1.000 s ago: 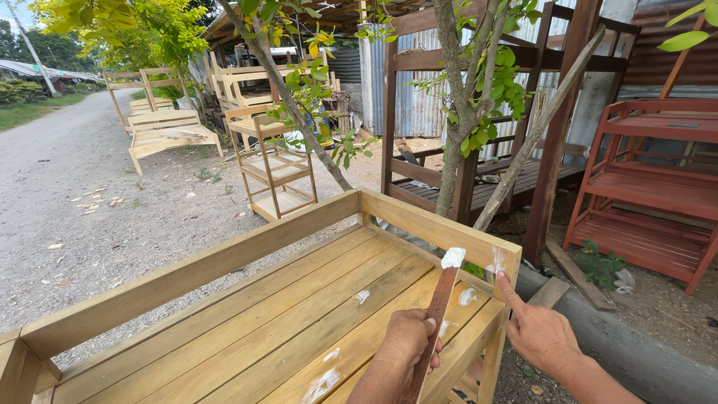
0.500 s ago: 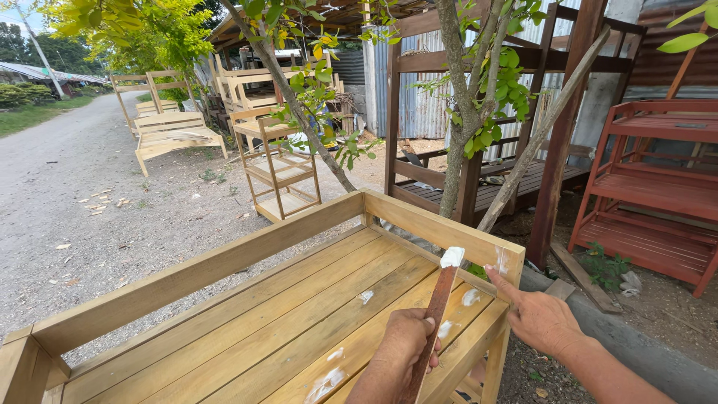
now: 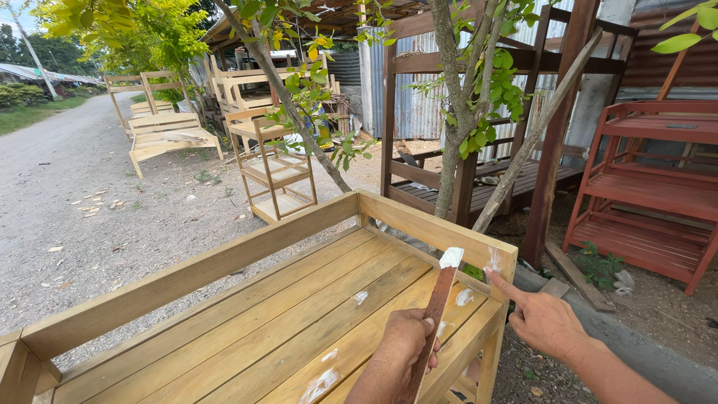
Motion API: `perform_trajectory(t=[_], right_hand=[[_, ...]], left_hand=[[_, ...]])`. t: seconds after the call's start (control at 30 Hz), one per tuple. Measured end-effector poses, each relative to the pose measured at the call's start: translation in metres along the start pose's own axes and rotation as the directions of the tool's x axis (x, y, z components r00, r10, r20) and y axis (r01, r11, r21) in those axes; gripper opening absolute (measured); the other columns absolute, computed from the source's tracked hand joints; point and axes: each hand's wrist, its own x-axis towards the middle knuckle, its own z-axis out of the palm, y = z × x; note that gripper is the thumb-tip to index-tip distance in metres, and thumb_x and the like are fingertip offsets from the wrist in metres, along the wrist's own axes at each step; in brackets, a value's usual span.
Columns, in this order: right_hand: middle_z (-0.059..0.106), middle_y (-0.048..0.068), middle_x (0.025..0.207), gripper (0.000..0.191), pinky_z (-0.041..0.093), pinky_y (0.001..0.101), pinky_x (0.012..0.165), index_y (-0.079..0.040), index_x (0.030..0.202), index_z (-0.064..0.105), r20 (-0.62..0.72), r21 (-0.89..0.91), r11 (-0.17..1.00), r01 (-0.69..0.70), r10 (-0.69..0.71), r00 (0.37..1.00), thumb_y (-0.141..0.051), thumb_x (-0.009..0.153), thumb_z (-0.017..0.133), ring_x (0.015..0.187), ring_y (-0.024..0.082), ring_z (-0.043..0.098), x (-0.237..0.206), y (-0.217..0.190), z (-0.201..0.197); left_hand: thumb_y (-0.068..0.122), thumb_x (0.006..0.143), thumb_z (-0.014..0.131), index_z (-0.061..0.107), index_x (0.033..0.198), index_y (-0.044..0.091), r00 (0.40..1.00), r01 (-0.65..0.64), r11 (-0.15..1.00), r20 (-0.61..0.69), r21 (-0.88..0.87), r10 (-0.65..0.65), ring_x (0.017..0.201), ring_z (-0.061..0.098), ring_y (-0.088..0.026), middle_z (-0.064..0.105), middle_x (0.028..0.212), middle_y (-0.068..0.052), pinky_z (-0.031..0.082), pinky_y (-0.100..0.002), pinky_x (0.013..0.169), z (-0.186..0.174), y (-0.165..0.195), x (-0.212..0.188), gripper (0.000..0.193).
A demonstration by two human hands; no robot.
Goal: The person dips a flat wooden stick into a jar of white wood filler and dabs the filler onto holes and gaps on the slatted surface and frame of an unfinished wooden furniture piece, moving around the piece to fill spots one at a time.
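Your left hand [image 3: 402,346] is closed around a flat reddish-brown wooden stick [image 3: 435,307] loaded with white filler paste at its upper tip. Your right hand [image 3: 540,320] holds nothing; its index finger is extended and touches the white smear on the end rail of the pale yellow slatted wooden bench [image 3: 224,314]. Press the paste fully into the defect and wipe flush with the grain. Several white patches [image 3: 320,383] sit on the slats near you; level these likewise. Keep the loaded tip clear of clean timber. A red-painted shelf unit [image 3: 651,187] stands well apart.
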Motion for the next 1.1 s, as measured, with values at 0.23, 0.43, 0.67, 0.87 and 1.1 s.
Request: perform_trajectory(t=[0.23, 0.43, 0.67, 0.87, 1.1], right_hand=[[0.076, 0.006, 0.088, 0.099, 0.061, 0.0432, 0.085, -0.058, 0.158, -0.004, -0.101, -0.034, 0.999, 0.031, -0.035, 0.994, -0.020, 0.089, 0.056, 0.082, 0.028, 0.075, 0.002, 0.002, -0.015], [0.074, 0.008, 0.089, 0.091, 0.061, 0.0421, 0.085, -0.062, 0.157, 0.002, 0.007, -0.102, 0.994, 0.037, -0.037, 0.999, -0.024, 0.093, 0.055, 0.084, 0.026, 0.074, 0.005, 0.015, 0.005], [0.072, 0.009, 0.084, 0.087, 0.060, 0.0422, 0.082, -0.062, 0.156, 0.004, 0.032, 0.068, 0.995, 0.075, -0.077, 0.997, -0.019, 0.095, 0.050, 0.080, 0.024, 0.073, 0.003, 0.031, 0.035], [0.072, 0.006, 0.098, 0.106, 0.058, 0.0445, 0.081, -0.056, 0.157, -0.013, -0.018, -0.055, 0.983, 0.176, -0.177, 0.984, -0.007, 0.091, 0.054, 0.090, 0.026, 0.072, 0.006, 0.022, 0.033], [0.066, 0.008, 0.112, 0.118, 0.063, 0.0347, 0.074, -0.049, 0.160, -0.021, 0.124, -0.212, 0.965, 0.155, -0.131, 0.984, 0.004, 0.090, 0.057, 0.090, 0.022, 0.074, 0.010, 0.020, 0.034]], left_hand=[[0.013, 0.104, 0.051, 0.066, 0.124, -0.007, 1.000, -0.015, 1.000, 0.019, 0.004, 0.015, 0.038, 0.052, -0.014, 0.060, 0.064, -0.008, 0.042, -0.030, 0.036, 0.007, 0.000, 0.001, 0.032], [0.012, 0.103, 0.050, 0.066, 0.128, -0.003, 0.999, -0.025, 1.000, 0.032, 0.006, 0.024, 0.038, 0.051, -0.015, 0.060, 0.064, -0.008, 0.041, -0.032, 0.036, 0.011, -0.001, 0.000, 0.033], [0.013, 0.104, 0.050, 0.067, 0.129, -0.002, 0.999, -0.009, 1.000, 0.040, 0.005, 0.009, 0.039, 0.052, -0.016, 0.061, 0.066, -0.008, 0.042, -0.032, 0.038, 0.013, -0.006, 0.000, 0.034], [0.013, 0.103, 0.050, 0.067, 0.129, -0.001, 0.999, 0.007, 1.000, 0.046, 0.012, -0.008, 0.040, 0.052, -0.016, 0.060, 0.065, -0.007, 0.042, -0.032, 0.038, 0.014, -0.007, 0.002, 0.035], [0.012, 0.103, 0.050, 0.065, 0.124, -0.009, 0.999, 0.051, 0.999, 0.009, 0.010, -0.051, 0.042, 0.051, -0.016, 0.060, 0.067, -0.008, 0.045, -0.030, 0.041, 0.012, -0.005, -0.004, 0.033]])
